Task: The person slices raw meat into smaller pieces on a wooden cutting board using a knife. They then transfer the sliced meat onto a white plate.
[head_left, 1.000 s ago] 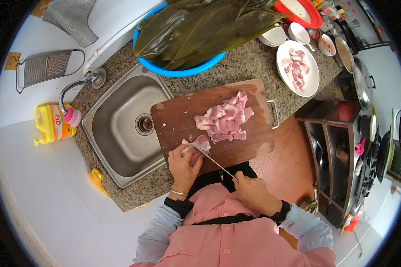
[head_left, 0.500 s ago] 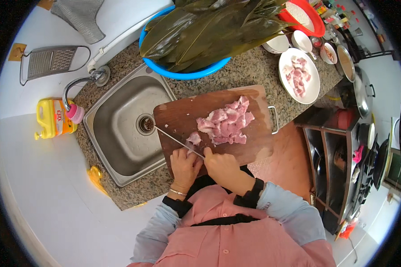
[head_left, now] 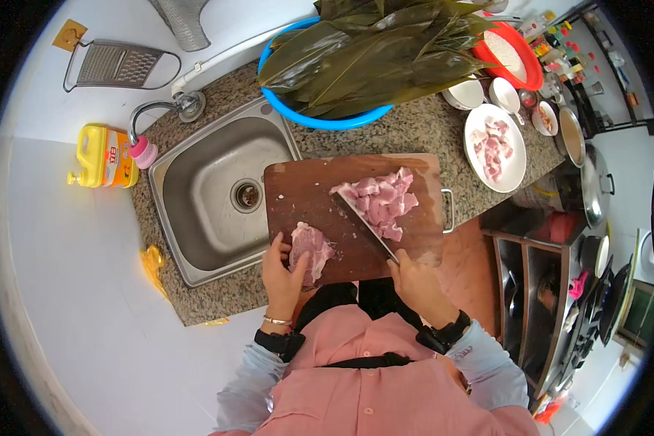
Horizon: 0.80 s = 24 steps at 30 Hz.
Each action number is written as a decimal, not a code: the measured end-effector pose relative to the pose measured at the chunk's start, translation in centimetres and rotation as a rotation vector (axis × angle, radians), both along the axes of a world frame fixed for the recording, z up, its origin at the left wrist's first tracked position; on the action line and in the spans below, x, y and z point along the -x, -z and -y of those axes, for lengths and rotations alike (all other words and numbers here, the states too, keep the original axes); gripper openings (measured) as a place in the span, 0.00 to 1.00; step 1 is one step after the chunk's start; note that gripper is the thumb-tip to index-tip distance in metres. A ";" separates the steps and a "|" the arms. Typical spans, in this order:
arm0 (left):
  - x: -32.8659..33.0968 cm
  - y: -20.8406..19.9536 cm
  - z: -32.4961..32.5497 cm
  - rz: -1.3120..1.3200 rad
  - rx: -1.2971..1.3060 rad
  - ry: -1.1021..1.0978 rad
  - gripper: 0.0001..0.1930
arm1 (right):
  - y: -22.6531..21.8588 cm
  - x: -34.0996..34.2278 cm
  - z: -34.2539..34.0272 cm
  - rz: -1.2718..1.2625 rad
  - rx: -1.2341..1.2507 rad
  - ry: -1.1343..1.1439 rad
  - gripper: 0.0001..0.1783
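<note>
A wooden cutting board (head_left: 298, 187) lies across the counter beside the sink. On its near left part is a thick slab of raw pink meat (head_left: 311, 254). My left hand (head_left: 280, 275) grips the slab's left side, thumb over its near face and fingers along the edge. My right hand (head_left: 417, 287) is closed round the handle of a kitchen knife (head_left: 363, 224). The blade slants to the far left and lies against the pile of cut meat chunks (head_left: 381, 198) on the board's right half. Small scraps dot the wood between the slab and the pile.
Left of the board is a steel sink (head_left: 196, 211) with a faucet (head_left: 152, 109). A blue basin (head_left: 327, 122) of large green leaves stands behind. At the far right are a white plate of meat pieces (head_left: 494, 149) and a red basin (head_left: 534, 69) with white grains.
The knife has gone from the small piece at the board's left to the pile at the right. My left hand now holds a larger slab. The whole view has shifted a little.
</note>
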State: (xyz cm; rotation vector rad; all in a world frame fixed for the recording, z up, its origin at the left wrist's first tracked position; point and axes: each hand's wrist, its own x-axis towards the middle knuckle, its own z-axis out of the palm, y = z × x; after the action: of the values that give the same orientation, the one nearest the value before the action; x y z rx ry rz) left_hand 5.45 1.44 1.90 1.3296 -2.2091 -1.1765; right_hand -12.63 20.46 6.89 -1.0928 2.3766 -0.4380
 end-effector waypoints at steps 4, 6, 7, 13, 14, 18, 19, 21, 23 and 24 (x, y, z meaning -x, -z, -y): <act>0.9 0.8 0.3 0.152 0.306 0.212 0.21 | -0.4 -0.4 0.2 0.093 0.039 0.010 0.11; 1.7 0.5 0.4 0.104 0.358 0.237 0.17 | -0.1 -0.8 -0.1 0.117 0.074 0.042 0.12; 2.1 0.0 0.2 0.158 0.160 0.172 0.17 | -0.1 -0.9 -0.3 0.131 0.077 0.057 0.12; 2.6 -0.3 -0.2 -0.278 -0.686 -0.208 0.11 | -1.2 -0.5 -0.8 0.138 0.087 0.068 0.12; 3.0 -0.6 -0.6 -0.462 -0.822 -0.260 0.11 | -1.2 -0.4 -1.0 0.137 0.102 0.068 0.12; 3.3 -0.2 -1.5 -0.528 -0.929 -0.394 0.12 | -1.4 -0.5 -1.1 0.138 0.079 0.069 0.12; 3.1 0.5 -1.7 -0.450 -0.888 -0.402 0.12 | -1.4 -0.7 -1.0 0.133 0.078 0.067 0.12; 2.6 1.0 -2.1 -0.453 -0.777 -0.366 0.15 | -1.3 -1.0 -1.0 0.140 0.079 0.060 0.12; 2.5 0.7 -2.4 -0.417 -0.655 -0.318 0.18 | -1.2 -1.3 -1.1 0.165 0.081 0.049 0.12; 2.7 -0.1 -2.4 -0.383 -0.584 -0.289 0.20 | -1.2 -1.5 -1.1 0.158 0.066 0.032 0.12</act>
State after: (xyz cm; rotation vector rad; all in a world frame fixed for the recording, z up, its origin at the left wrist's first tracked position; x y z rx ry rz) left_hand 2.74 3.80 2.01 1.4068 -1.4026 -1.8496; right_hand -11.14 21.60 8.12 -1.0112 2.2576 -0.5955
